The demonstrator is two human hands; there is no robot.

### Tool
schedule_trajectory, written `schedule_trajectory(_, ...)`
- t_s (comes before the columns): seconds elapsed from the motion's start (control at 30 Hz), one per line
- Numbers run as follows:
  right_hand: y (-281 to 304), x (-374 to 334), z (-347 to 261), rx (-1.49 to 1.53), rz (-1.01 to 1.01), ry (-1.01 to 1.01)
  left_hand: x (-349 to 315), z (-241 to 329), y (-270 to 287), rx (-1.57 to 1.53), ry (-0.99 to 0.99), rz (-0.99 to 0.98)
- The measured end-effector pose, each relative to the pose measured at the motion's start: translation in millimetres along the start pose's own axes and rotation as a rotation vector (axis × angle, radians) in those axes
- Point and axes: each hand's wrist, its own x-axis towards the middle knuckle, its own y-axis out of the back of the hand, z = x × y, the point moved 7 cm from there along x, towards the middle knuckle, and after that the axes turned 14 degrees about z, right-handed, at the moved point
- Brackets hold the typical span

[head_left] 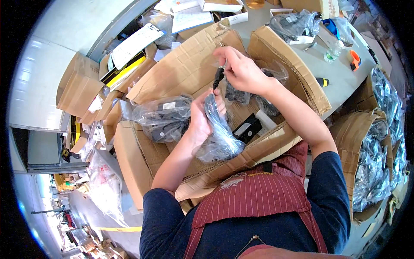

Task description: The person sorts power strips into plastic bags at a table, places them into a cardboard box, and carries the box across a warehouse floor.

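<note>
Over a large open cardboard box, my left hand is closed around the neck of a clear plastic bag. A black cable plug sticks up out of that fist. My right hand, fingers pinched, is at the plug's upper end, and a thin metal tip shows beyond its fingertips. What exactly the right fingers grip is hidden. Inside the box, bagged black adapters lie to the left of my hands. A bare black adapter with a white label rests to the right.
On the grey table are an orange tape dispenser, a clear bottle and more bagged items. Another carton full of bagged goods stands at right. Smaller boxes and a clipboard are at left.
</note>
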Motion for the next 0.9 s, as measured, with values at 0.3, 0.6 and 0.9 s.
schedule_trajectory(0.3, 0.8, 0.8, -1.5, 0.041, 0.024, 0.003, 0.0, -0.4, -0.5, -0.003, -0.007, 0.025)
schedule_trajectory(0.6, -4.6, -4.2, -2.3, -0.083, 0.039, 0.023, -0.3, -2.0, 0.1, 0.013, -0.016, 0.064)
schedule_trajectory(0.9, -10.8, -10.0, -17.5, -0.242, 0.050, 0.117, -1.4, -7.3, -5.2, -0.009, 0.022, 0.016)
